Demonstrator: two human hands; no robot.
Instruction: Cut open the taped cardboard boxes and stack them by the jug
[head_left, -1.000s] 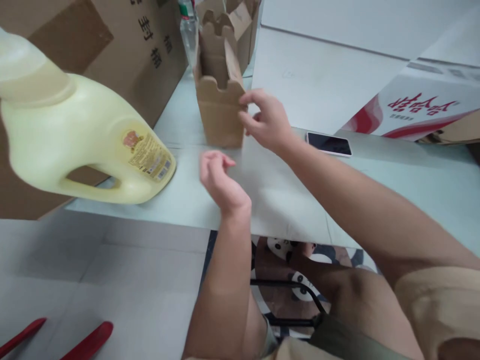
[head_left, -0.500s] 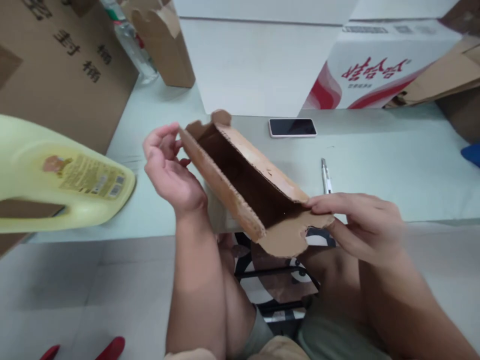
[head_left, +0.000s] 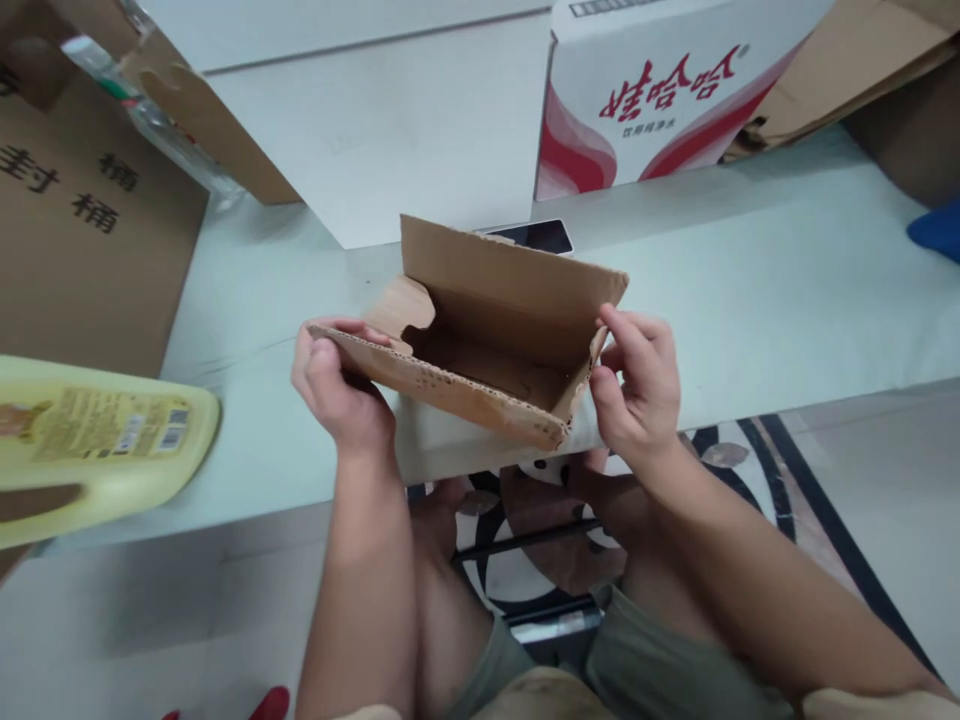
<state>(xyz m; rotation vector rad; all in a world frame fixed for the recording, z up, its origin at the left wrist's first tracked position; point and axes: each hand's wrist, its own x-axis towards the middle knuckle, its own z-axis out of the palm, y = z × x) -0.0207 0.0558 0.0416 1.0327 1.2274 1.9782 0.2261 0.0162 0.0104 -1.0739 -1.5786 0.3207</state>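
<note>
A small brown cardboard box (head_left: 480,385) with its top open is held tilted between my hands over the table's front edge. My left hand (head_left: 341,385) is closed on the left end of the near wall, thumb outside and fingers reaching inside. A curved flap (head_left: 405,308) folds inward at that end. My right hand (head_left: 637,375) pinches the right end of the box, where another flap stands up between thumb and fingers. Behind the far wall, a phone (head_left: 544,237) lies partly hidden on the table.
The pale green table (head_left: 750,290) bears a yellow jug (head_left: 172,425) at left and a large carton (head_left: 97,240) behind it. A white box (head_left: 420,130), a red-and-white carton (head_left: 660,100) and a clear bottle (head_left: 165,130) stand at the back. A blue object (head_left: 937,240) sits far right.
The box has turned, its far wall now leaning outward and its right end flap raised. My right hand has come up and closer in; my left now grips the near wall. The view has shifted.
</note>
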